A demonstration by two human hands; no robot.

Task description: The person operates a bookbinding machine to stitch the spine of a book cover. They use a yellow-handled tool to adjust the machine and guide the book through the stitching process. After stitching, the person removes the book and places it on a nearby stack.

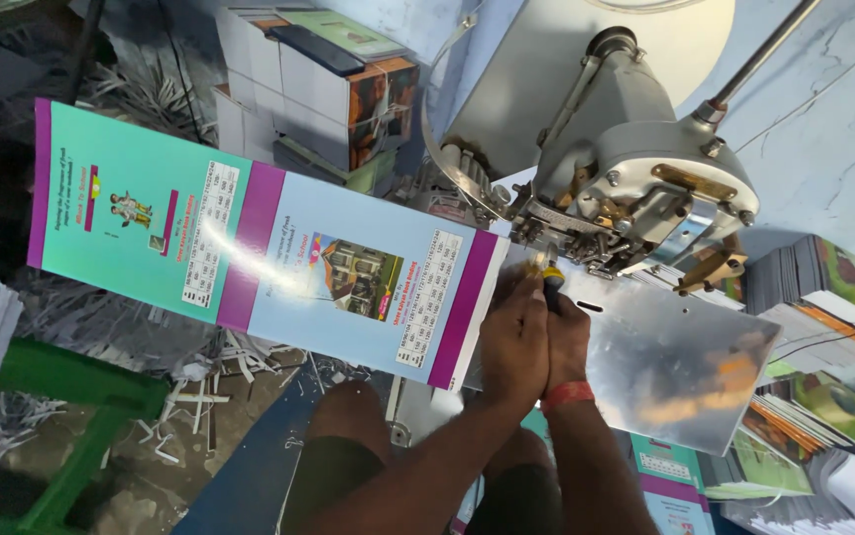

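Long glossy printed cover sheet, teal, blue and magenta, its long axis running leftward from both hands; left hand and right hand side by side, fingers closed on its right end beneath the grey metal stitching-machine head; silver plate just beside the right hand.
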